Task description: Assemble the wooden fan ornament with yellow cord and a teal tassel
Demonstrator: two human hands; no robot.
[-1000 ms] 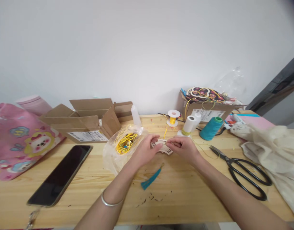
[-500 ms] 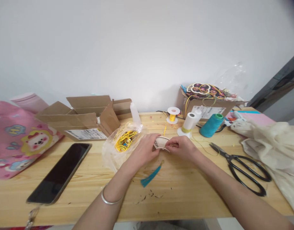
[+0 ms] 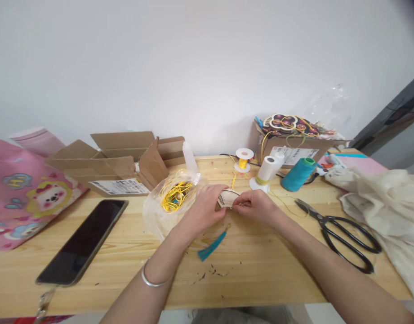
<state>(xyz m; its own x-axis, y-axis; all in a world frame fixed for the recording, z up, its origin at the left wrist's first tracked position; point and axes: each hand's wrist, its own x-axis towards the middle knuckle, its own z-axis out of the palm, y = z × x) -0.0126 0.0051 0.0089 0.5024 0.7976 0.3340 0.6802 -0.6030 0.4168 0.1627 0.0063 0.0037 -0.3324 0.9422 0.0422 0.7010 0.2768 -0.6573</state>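
Between my hands is a small pale fan-shaped piece (image 3: 228, 198) with a dark outline and a cut-out pattern on its left side. My left hand (image 3: 208, 204) grips its left end, thumb below and fingers behind. The fingertips of my right hand (image 3: 255, 206) are pinched at its lower right edge; a bit of thin cord seems to show there, too small to make out. Just below on the table lies a teal tassel (image 3: 211, 247) with a yellow loop. Yellow cord (image 3: 233, 180) trails behind the piece.
Left of my hands sits a clear plastic bag (image 3: 156, 211) with yellow cord; farther left are a phone (image 3: 83, 243) and an open carton (image 3: 105, 166). Thread spools (image 3: 267, 171), a teal cone (image 3: 297, 174), black scissors (image 3: 341, 231) and cream cloth (image 3: 378, 202) are on the right.
The fan-shaped piece has tilted slightly between my hands, and my right fingertips have shifted a little along its lower edge. The whole view has moved slightly.
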